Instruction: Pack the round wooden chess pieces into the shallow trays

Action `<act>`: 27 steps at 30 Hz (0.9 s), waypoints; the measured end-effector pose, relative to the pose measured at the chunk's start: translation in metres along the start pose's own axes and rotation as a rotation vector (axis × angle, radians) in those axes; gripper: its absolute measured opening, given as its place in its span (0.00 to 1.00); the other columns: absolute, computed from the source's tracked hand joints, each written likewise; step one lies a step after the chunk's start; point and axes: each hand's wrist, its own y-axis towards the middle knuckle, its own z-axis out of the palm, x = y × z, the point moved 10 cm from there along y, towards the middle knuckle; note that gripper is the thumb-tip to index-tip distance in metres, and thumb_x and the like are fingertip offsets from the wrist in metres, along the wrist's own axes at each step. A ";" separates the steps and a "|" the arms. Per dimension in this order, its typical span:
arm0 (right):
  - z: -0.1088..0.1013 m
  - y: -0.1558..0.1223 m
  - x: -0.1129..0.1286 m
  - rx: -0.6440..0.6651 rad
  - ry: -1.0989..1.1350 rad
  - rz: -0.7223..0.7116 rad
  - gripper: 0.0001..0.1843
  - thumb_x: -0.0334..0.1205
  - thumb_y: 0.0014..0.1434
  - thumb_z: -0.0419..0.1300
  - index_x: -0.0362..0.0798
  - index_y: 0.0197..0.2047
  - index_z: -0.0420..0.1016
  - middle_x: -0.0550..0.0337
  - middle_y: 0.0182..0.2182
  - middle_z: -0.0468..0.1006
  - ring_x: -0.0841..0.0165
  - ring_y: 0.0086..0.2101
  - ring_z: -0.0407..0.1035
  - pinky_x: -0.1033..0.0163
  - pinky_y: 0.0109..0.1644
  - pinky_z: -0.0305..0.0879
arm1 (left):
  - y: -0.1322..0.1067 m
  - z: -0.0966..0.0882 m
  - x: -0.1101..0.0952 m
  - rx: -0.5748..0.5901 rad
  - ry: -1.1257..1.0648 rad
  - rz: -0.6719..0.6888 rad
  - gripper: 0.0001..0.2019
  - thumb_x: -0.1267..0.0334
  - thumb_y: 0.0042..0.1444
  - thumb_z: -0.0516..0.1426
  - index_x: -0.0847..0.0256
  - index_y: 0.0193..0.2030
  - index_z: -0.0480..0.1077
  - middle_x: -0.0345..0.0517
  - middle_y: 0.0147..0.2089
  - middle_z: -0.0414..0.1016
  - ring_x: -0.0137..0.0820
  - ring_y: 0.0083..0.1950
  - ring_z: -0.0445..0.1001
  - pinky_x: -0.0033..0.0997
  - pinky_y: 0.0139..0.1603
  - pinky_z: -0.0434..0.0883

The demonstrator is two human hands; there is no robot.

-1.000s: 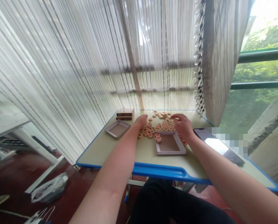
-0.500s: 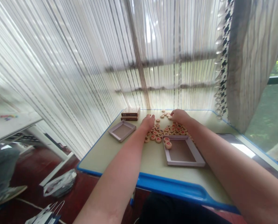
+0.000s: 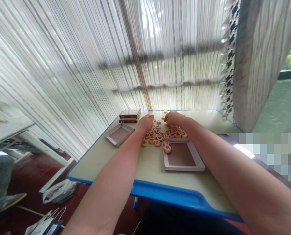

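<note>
Several round wooden Chinese chess pieces (image 3: pixel 157 143), with red or dark characters, lie bunched across the middle of the table. My left hand (image 3: pixel 146 122) rests at the left side of the bunch, its fingers apart and stretched forward. On the far side of the bunch, my right hand (image 3: pixel 174 118) has its fingers curled down among the pieces; what lies under them is hidden. Nearer to me is a shallow cardboard box tray (image 3: pixel 199 160). Two red-marked pieces (image 3: pixel 167 149) lie at its left corner, one overlapping the other.
A second shallow tray (image 3: pixel 108 138) lies at the left, in front of a stack of flat boxes (image 3: pixel 130 113). The table (image 3: pixel 98 166) has a blue edge. A dark flat device (image 3: pixel 229 140) lies under my right arm. String curtains (image 3: pixel 86 65) hang behind.
My view has shifted, so the table sits further left and a little higher. My right hand has drawn nearer to my left, covering pieces that showed beside it.
</note>
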 end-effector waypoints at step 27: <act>-0.010 -0.004 -0.023 -0.121 0.003 0.047 0.15 0.40 0.52 0.57 0.48 0.43 0.77 0.53 0.39 0.78 0.63 0.39 0.70 0.63 0.41 0.62 | 0.000 -0.031 0.045 -0.136 -0.213 -0.420 0.15 0.56 0.52 0.50 0.62 0.33 0.75 0.50 0.37 0.78 0.33 0.40 0.74 0.31 0.41 0.66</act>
